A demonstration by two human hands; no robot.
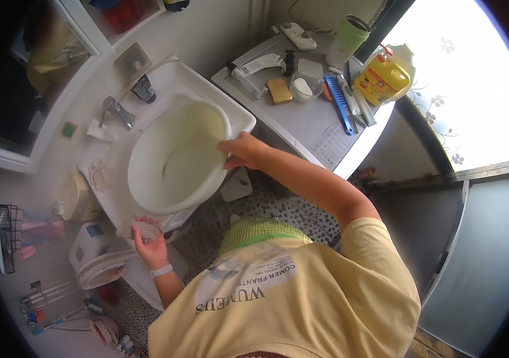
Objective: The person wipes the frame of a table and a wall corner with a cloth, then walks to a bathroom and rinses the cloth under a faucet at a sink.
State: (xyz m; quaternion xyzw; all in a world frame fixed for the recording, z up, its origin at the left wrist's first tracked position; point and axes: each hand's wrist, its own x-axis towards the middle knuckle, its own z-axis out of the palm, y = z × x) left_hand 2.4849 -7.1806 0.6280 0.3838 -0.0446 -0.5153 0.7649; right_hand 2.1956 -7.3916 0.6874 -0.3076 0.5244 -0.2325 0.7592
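Note:
A large pale plastic basin (191, 174) rests tilted over the white ceramic washbasin (182, 78). My right hand (245, 151) grips its right rim, thumb and fingers on either side. A thin dark mark shows inside the basin; I cannot tell whether it holds water. At the washbasin's front left edge, my left hand (152, 248) holds a crumpled greyish cloth (140, 229), palm turned up. A second crumpled cloth (100, 174) lies on the washbasin's left corner. Behind the basin stand a chrome faucet (117, 112) and a black squeeze tube (143, 89).
On the right, a grey-topped appliance (281, 116) carries a blue comb (339, 100), a yellow pump bottle (382, 78), a green tumbler (347, 42), a soap bowl (306, 87) and a power strip (298, 36). A toilet (102, 264) stands at left. A mirror cabinet (44, 80) hangs above.

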